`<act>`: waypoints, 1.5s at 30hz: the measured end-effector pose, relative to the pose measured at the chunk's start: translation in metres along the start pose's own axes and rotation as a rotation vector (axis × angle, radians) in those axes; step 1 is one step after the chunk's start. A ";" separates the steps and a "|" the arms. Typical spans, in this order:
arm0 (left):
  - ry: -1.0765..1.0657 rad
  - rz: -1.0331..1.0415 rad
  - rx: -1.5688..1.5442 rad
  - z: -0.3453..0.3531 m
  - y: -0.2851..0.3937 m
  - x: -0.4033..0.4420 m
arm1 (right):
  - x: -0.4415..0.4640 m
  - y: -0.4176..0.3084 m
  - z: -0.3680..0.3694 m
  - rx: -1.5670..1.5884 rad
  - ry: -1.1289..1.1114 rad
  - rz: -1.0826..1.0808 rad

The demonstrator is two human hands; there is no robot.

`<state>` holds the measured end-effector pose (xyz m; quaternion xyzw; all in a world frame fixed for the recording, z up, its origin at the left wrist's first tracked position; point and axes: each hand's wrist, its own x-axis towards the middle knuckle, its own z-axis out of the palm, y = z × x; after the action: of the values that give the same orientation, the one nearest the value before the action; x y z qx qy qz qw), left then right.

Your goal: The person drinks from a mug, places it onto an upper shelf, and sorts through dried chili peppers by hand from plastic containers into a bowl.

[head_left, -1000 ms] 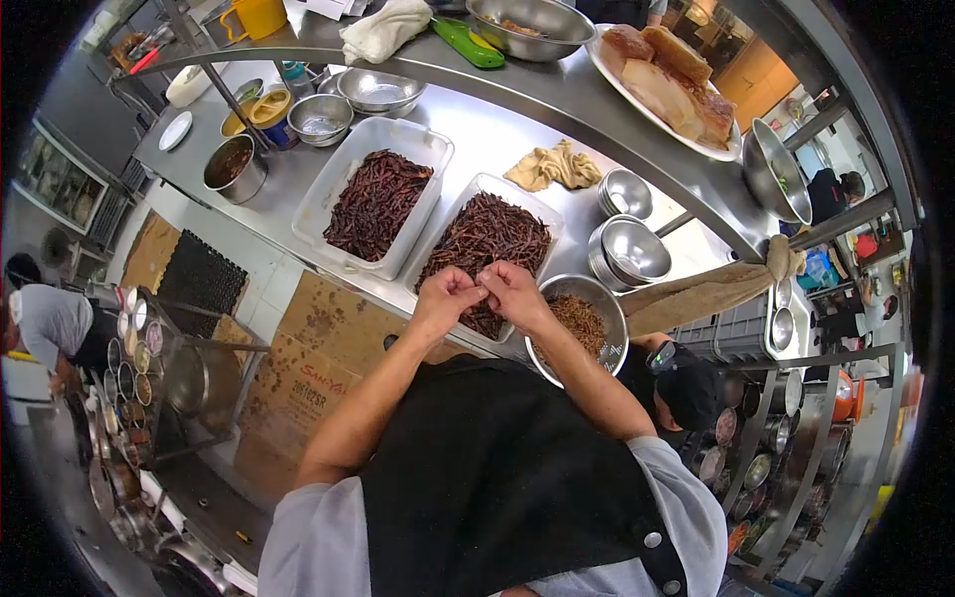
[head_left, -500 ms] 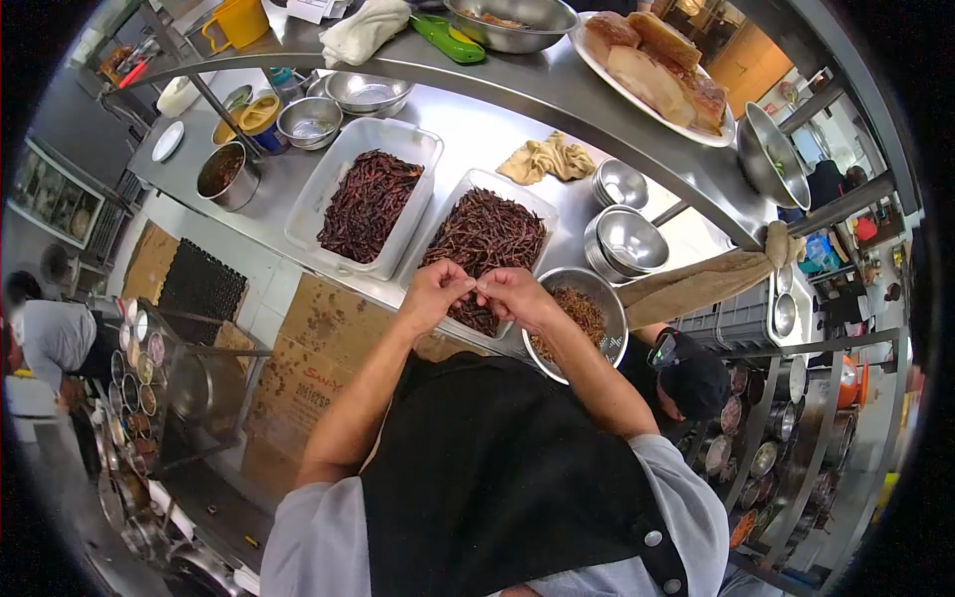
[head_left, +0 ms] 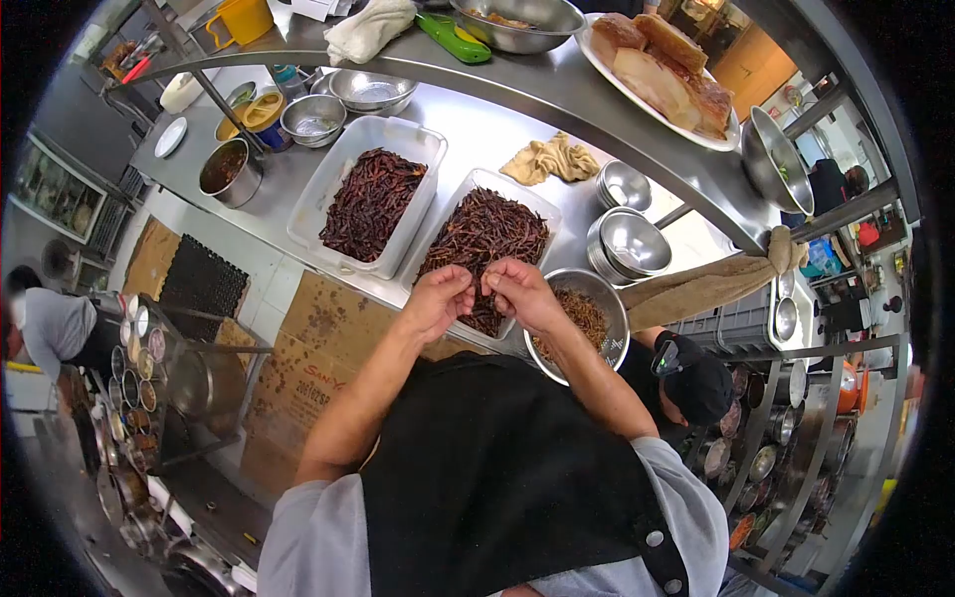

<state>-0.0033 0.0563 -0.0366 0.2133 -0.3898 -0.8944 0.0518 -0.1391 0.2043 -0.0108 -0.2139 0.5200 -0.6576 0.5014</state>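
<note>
Over the near edge of a white plastic tub (head_left: pixel 414 273) heaped with dark red dried chillies (head_left: pixel 487 231), my left hand (head_left: pixel 441 301) is closed in a pinch. Close by on its right, my right hand (head_left: pixel 519 296) pinches too, a small gap between the two. Whatever the fingertips hold is too small to make out. A second plastic tub (head_left: pixel 297 225), also with dried chillies (head_left: pixel 374 204), stands to the left. Beside my right wrist sits a metal colander (head_left: pixel 618 343) containing thin brown bits (head_left: pixel 579 320) that I cannot identify.
Metal bowls (head_left: pixel 634 244) and a crumpled cloth (head_left: pixel 549 159) lie on the steel counter. A raised shelf carries a plate of meat (head_left: pixel 668 82), a green peeler-like tool (head_left: pixel 454 40) and a yellow jug (head_left: pixel 240 22). Co-workers are at right (head_left: pixel 693 383) and far left (head_left: pixel 58 323).
My hands, fingertips together before, have moved slightly apart. Both stay pinched over the tub. The co-worker at far left has shifted a little.
</note>
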 end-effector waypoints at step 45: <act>0.292 0.600 0.786 0.039 0.038 0.008 | -0.042 0.000 -0.053 0.125 0.402 -0.081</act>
<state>-0.0293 0.0543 0.0116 0.2180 -0.7293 -0.5868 0.2760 -0.1647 0.2662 -0.0199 -0.0677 0.5587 -0.7376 0.3732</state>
